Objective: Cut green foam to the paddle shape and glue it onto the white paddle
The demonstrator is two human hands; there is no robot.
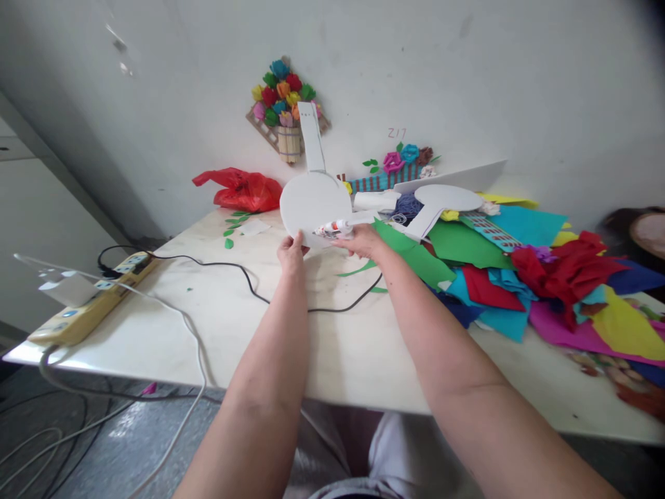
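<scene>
My left hand pinches the lower edge of a round white board, thumb on its face. A long white strip stands up from the top of this disc, in front of the wall. My right hand is closed around a small white and orange glue gun, which lies across the disc's lower right part. A black cord runs from the power strip over the table and passes behind my forearms toward my right hand. Part of the glue gun is hidden by my fingers.
A yellow power strip with a white charger lies at the left edge. A red plastic bag and green paper leaves lie behind. Another white disc piece and heaped coloured paper cover the right. A flower decoration rests against the wall.
</scene>
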